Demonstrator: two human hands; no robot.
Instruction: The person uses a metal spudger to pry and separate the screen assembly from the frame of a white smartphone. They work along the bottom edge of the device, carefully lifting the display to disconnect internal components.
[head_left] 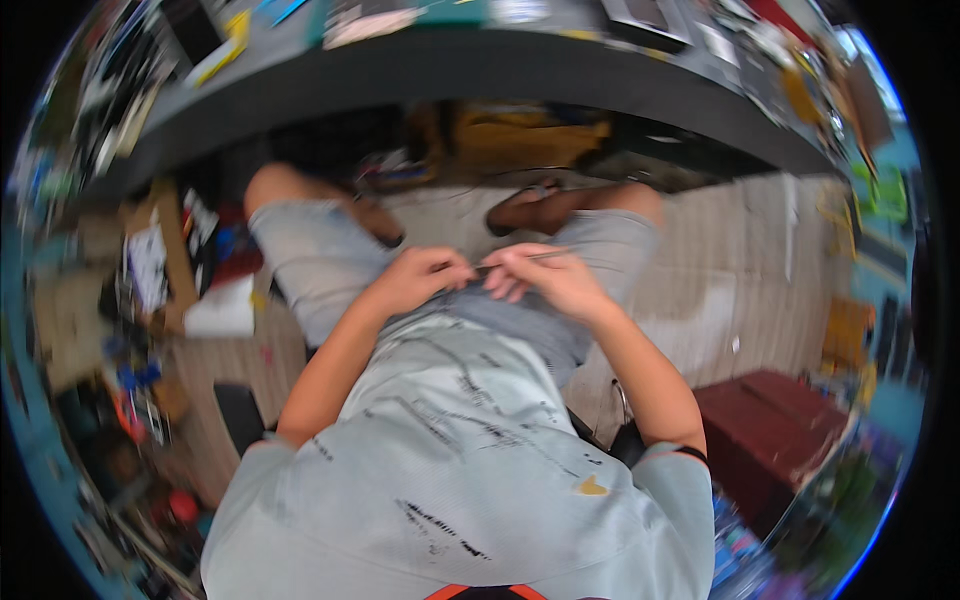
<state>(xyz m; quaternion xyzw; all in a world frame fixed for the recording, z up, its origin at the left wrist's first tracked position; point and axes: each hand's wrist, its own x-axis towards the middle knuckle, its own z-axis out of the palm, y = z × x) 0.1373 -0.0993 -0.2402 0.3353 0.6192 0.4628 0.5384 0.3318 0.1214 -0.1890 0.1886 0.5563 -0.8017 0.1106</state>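
Both hands are close together above my lap. My right hand (545, 275) is closed around a thin, dark, stick-like tool (552, 254), which lies across the fingers and points toward the other hand. Its exact kind is blurred. Just to the left, my left hand (425, 277) has its fingers curled in a pinch near the tool's inner end. Whatever sits between those fingertips is too small and smeared to name. Grey shorts (325, 250) cover my thighs below the hands.
A dark desk edge (480, 70) curves across the far side, with assorted items on top. Cardboard and papers (220, 308) lie on the floor at left. A dark red box (770, 430) stands at right. A chair armrest (238, 415) shows beside my left elbow.
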